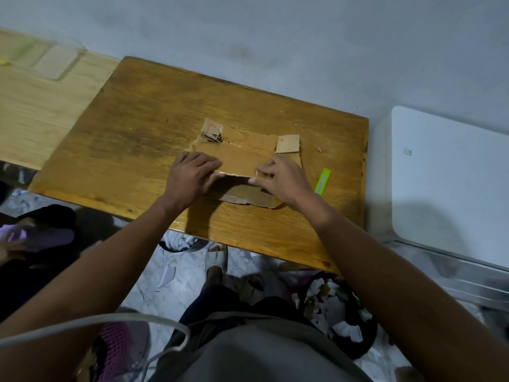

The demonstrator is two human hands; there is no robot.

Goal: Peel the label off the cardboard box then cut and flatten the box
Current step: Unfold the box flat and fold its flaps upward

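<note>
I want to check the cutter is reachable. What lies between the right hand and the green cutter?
In the head view, only bare wooden table lies between the right hand and the green cutter.

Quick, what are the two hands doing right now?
Left hand: fingers curled on the cardboard box, gripping its folded edge.
Right hand: pinching the same edge of the box.

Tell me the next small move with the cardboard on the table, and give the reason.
Probably press the raised fold flat. The cardboard box is cut open on the wooden table, yet a crease between the left hand and right hand still stands up, casting a shadow on the near panel. Both hands already hold that edge, and the green cutter lies aside, unused.
</note>
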